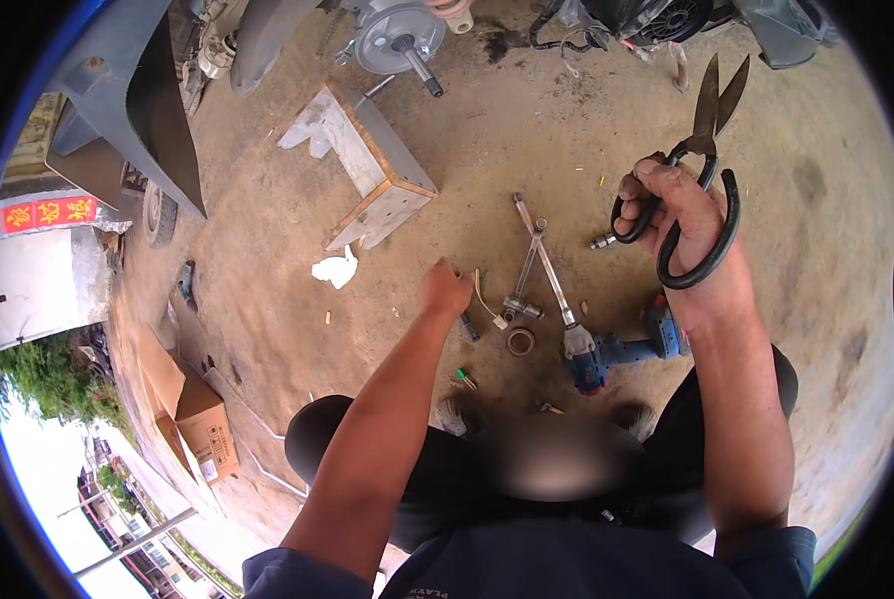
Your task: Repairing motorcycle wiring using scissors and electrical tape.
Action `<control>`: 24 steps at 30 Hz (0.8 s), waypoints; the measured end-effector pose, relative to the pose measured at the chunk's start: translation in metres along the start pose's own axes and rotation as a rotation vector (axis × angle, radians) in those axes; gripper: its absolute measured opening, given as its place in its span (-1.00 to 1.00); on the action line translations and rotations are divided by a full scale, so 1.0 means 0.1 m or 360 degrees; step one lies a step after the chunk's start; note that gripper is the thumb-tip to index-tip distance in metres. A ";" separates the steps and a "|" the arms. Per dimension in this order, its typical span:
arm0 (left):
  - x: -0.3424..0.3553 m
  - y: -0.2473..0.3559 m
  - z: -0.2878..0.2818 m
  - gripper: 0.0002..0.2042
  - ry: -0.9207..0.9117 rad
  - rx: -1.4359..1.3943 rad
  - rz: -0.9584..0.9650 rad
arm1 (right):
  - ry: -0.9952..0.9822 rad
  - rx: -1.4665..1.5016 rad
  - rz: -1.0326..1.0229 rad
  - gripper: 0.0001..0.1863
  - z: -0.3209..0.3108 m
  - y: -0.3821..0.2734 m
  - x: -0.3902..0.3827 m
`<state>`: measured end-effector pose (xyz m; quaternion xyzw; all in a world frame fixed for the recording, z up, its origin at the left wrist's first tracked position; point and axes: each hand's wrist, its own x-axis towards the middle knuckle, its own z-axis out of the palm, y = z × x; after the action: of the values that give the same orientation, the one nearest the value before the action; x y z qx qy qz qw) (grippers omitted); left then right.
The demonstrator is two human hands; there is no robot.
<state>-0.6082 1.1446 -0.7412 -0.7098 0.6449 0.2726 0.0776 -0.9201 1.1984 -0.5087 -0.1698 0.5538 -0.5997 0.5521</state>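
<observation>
My right hand point(681, 215) is raised at the right, its fingers wrapped round the black-handled scissors point(704, 125). The rusty blades point upward and stand apart. Lower and nearer the middle, my left hand point(447, 290) is closed just above the floor; its fingertips are mostly hidden, so what they grip does not show. Beside it lie a dark rod-like piece point(469, 327) and a thin wire with a pale connector point(489, 304). A blue cordless impact wrench point(616, 354) rests on the floor below my right hand.
Between my hands lie long-handled socket wrenches point(542, 255), a tape roll point(520, 342) and a small green piece point(465, 377). A wooden stool point(377, 180) lies tipped over ahead, near white tissue point(335, 268). An open cardboard box point(199, 424) stands left; vehicle parts point(397, 40) lie beyond.
</observation>
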 end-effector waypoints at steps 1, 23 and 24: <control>-0.01 -0.04 0.10 -0.61 -0.0002 0.0101 -0.0071 | 0.0010 -0.0004 -0.0010 -0.72 -0.01 0.00 0.01; -0.89 1.44 -1.55 -0.86 -0.0576 -0.1761 0.0568 | -0.0321 -0.0624 -0.0349 -0.79 0.00 -0.05 -0.21; -1.02 1.53 -1.67 -0.86 -0.0549 -0.1776 0.0655 | -0.0303 -0.0930 -0.0418 -0.74 -0.01 -0.08 -0.22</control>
<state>-0.7092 1.1325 -0.5149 -0.4501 0.5071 0.6889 -0.2564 -0.9172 1.2161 -0.4931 -0.4461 0.6216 -0.4631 0.4473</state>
